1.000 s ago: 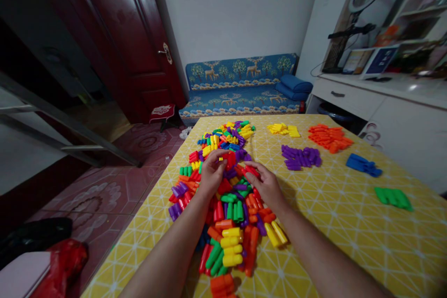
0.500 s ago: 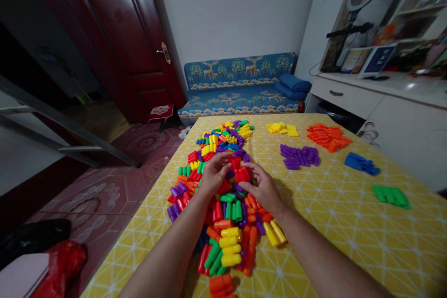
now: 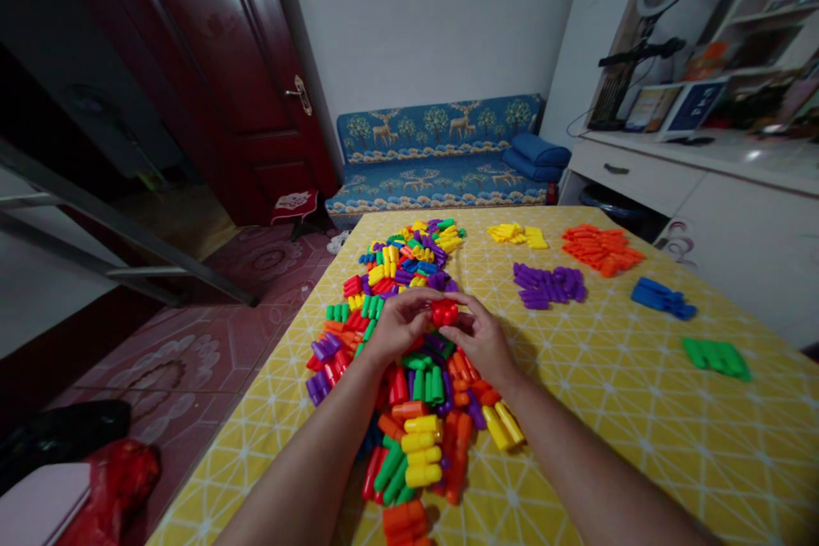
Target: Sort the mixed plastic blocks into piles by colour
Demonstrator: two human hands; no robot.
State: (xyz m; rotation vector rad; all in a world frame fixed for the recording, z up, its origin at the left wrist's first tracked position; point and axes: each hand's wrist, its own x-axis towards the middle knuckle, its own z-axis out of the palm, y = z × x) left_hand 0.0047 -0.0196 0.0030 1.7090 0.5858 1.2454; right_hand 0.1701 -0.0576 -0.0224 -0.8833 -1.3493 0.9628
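Left hand (image 3: 397, 329) and right hand (image 3: 485, 343) hold red blocks (image 3: 444, 312) between them.

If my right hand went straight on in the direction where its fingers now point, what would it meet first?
First come the red blocks, which the right hand holds together with the left hand. Behind them, the left hand seems next, though depth is unclear.

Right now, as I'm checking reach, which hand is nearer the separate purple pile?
Right: the right hand is left of the purple pile, slightly nearer the camera; the left hand is farther left.
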